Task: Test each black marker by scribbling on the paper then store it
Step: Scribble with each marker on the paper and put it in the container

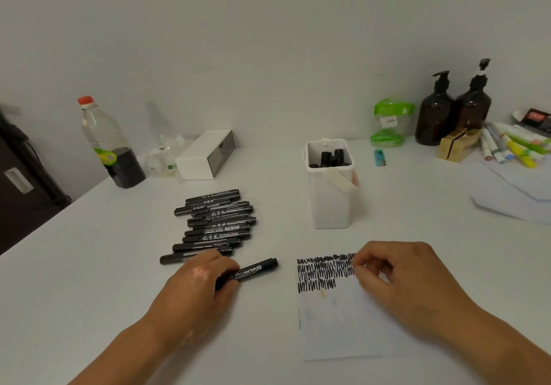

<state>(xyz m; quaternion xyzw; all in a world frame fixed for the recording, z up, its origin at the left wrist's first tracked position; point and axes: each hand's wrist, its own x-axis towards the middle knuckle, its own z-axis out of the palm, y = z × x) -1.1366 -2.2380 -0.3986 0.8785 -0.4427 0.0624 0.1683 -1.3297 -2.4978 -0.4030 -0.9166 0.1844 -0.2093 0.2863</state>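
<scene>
White table (pixel 89 265) keeps the marker pile (pixel 217 223) at 10 o'clock and the bin (pixel 331 199) at 12, both within reach, while the left hand (pixel 196 289) grips one marker (pixel 253 270) beside the paper (pixel 337 325), which the curled right hand (pixel 396 277) seems to steady, pinching or not I cannot tell.

Bare worktop (pixel 417 205) lane runs between the marker pile (pixel 216 223) and the white tub (pixel 331 202). The strip from the paper (pixel 337 325) top edge to the tub base is also bare. Tub mouth is open from above, with its handle (pixel 341 180) hanging over the near rim. A single marker (pixel 256 269) in the left grip (pixel 196 289) crosses the pile-to-paper gap. Back edge is crowded with a bottle (pixel 111 146), box (pixel 205 155) and pump bottles (pixel 435 116). Far right is blurred, seemingly loose pens.
</scene>
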